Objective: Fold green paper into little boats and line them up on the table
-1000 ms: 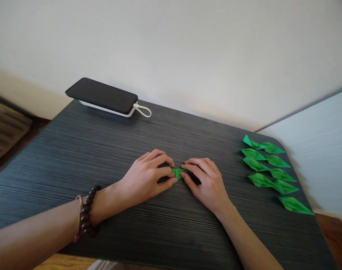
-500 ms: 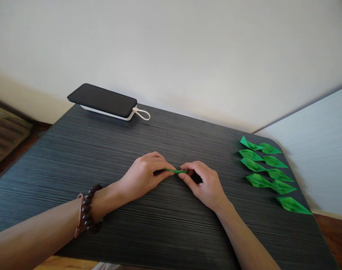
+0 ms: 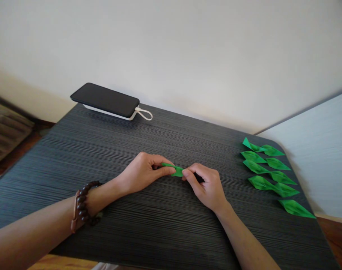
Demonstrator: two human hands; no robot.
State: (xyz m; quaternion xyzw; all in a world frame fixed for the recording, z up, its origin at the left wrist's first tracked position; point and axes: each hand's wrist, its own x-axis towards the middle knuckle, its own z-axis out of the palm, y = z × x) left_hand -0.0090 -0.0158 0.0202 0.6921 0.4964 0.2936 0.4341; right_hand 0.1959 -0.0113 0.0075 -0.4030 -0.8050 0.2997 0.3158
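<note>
Between my two hands is a small folded piece of green paper [image 3: 178, 172], held over the middle of the dark table [image 3: 148, 228]. My left hand [image 3: 144, 170] pinches its left end between thumb and fingers, and those fingers cover part of it. On the other side, my right hand [image 3: 207, 183] grips the right end between thumb and forefinger. A flat green face of the paper shows in the gap between the fingertips, with a raised edge at the left.
Several folded green paper leaves [image 3: 273, 186] lie in rows along the table's right edge. At the back left a black phone [image 3: 106, 99] rests on a white block [image 3: 109, 112], with a short white cable [image 3: 146, 114] looped beside it. A pale wall [image 3: 171, 56] rises behind.
The green paper has turned from edge-on, so that more of its face shows. Both hands still pinch it, with the fingers slightly shifted. The whole view has moved a little.
</note>
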